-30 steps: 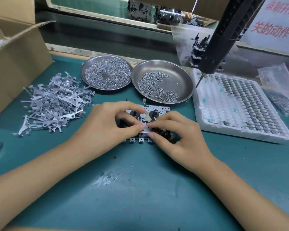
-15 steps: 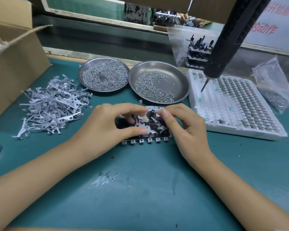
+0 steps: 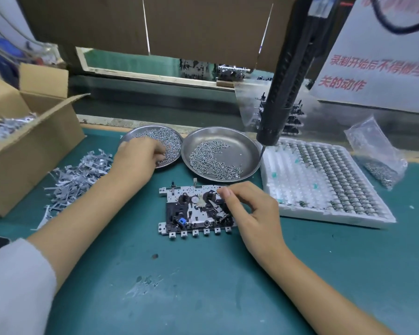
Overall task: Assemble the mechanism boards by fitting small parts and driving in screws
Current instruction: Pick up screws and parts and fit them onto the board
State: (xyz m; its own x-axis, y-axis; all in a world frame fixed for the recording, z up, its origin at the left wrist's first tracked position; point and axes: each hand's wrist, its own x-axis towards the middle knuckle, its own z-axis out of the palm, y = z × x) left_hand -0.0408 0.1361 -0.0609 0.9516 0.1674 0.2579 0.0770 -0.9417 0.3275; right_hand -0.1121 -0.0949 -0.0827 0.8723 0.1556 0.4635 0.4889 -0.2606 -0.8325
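Observation:
A mechanism board [image 3: 194, 211] with black parts and a row of metal tabs lies flat on the green mat. My right hand [image 3: 252, 211] rests on its right end, fingers curled over the top right corner, thumb apart from them. My left hand [image 3: 138, 158] reaches into the left steel dish [image 3: 172, 136], fingertips curled down among the small screws. Whether it holds a screw is hidden. A second steel dish [image 3: 244, 146] with screws sits to the right of the first. A black electric screwdriver [image 3: 286, 76] hangs above the tray, tip down.
A white foam tray [image 3: 324, 184] of small metal parts lies right of the board. A pile of grey metal levers [image 3: 75, 180] lies at left beside an open cardboard box [image 3: 29, 141]. A plastic bag of screws [image 3: 377, 155] sits far right.
My left hand left the board and moved up-left into the left screw dish. My right hand stayed at the board's right end. The camera tilted up.

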